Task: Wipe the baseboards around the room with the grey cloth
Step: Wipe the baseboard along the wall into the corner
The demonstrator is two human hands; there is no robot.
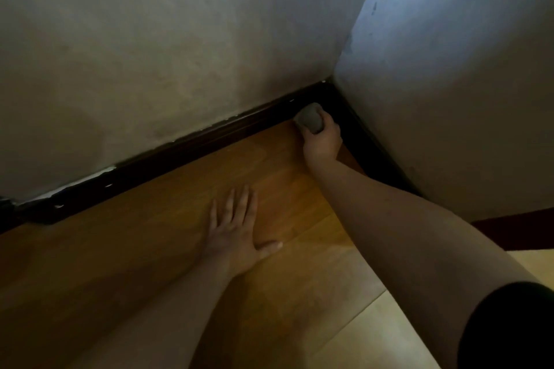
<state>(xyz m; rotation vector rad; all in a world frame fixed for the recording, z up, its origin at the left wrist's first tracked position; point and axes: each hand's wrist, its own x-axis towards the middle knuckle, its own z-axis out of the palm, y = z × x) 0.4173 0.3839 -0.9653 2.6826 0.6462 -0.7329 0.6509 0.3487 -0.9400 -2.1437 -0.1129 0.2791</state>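
A dark brown baseboard (180,150) runs along the foot of the left wall into a corner, where a second stretch of baseboard (371,147) follows the right wall. My right hand (322,141) grips a bunched grey cloth (308,118) and holds it against the baseboard right at the corner. My left hand (236,231) lies flat on the wooden floor (150,249), fingers straight and spread, well short of the baseboard.
Two pale plastered walls (180,54) meet at the corner. Chipped white paint flecks mark the baseboard's top edge at the left (105,172). A lighter patch of floor (374,323) lies at the lower right.
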